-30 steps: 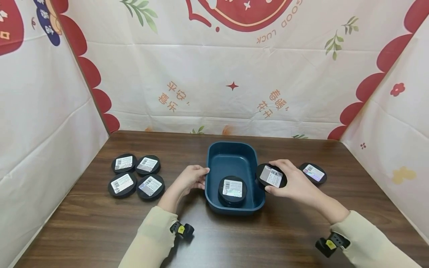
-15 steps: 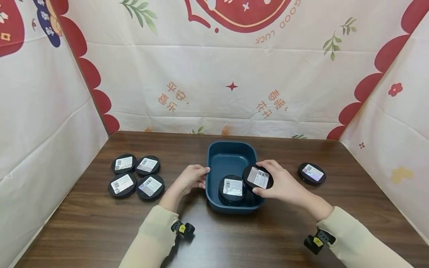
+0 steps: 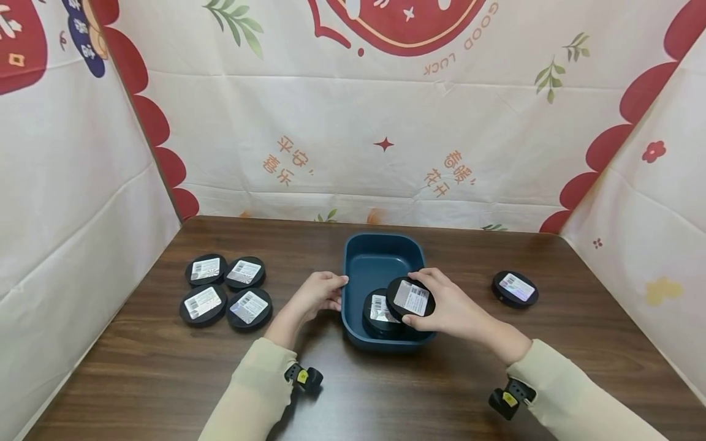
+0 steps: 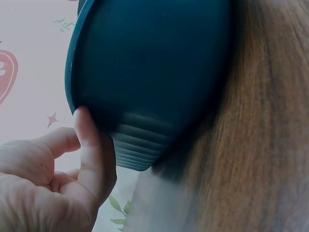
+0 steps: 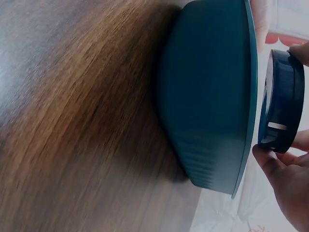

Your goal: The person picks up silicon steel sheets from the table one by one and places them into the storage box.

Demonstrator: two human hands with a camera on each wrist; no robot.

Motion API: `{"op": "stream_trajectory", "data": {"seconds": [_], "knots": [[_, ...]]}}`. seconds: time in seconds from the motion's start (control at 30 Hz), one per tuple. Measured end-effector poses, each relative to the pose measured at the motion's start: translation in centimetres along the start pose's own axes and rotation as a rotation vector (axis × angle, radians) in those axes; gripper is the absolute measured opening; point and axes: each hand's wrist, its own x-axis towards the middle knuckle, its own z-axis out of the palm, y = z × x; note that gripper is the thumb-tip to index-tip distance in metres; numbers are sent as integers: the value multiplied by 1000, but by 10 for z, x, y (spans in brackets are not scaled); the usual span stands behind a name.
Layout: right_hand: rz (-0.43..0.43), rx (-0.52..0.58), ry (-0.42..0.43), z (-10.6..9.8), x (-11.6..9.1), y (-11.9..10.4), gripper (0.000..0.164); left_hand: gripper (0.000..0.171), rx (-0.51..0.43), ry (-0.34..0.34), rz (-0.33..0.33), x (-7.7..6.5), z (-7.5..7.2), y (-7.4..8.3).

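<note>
Two cream sleeves [image 3: 248, 392] lie nearest, over a wood-grained table [image 3: 441, 392]. The left hand [image 3: 317, 295] pinches the rim of one smooth, dark teal tub [image 3: 372, 266], rectangular with rounded corners. The right hand's [image 3: 455, 309] fingers and thumb grip one black round case [image 3: 410, 297] above that rim. Six more labelled cases: one inside the tub [image 3: 379, 311], four clustered left [image 3: 203, 305], one right [image 3: 515, 289]. Behind hangs creased, printed white cloth [image 3: 380, 104].

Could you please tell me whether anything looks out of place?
Nothing looks spilled or damaged. Slightly odd, perhaps: one black disc lies alone on the right of the table, away from the four clustered discs.
</note>
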Motion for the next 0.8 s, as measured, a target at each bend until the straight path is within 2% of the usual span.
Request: {"op": "stream_trajectory", "data": {"seconds": [0.8], "knots": [[-57,-26,-45,18,16,-10,80,28,-5,13,2,0,2,-1]]}}
